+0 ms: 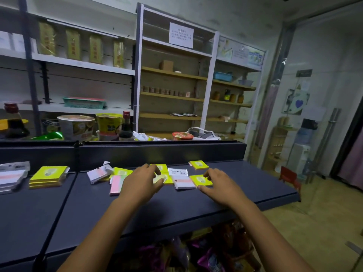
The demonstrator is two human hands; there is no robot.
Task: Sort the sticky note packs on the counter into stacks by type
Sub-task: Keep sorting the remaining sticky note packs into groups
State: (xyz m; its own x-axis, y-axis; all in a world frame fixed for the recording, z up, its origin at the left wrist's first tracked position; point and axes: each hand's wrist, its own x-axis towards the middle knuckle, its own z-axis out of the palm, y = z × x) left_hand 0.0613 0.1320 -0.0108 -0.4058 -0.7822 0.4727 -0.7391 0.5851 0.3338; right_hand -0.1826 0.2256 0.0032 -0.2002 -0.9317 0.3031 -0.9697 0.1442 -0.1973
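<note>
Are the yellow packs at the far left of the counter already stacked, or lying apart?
Stacked: the yellow packs lie one on another in a neat pile, several edges showing at its front, beside the white packs.

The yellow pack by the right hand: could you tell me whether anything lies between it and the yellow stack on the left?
Yes. Between the yellow pack and the yellow stack lie the white packs, the left hand, and a pink pack.
</note>
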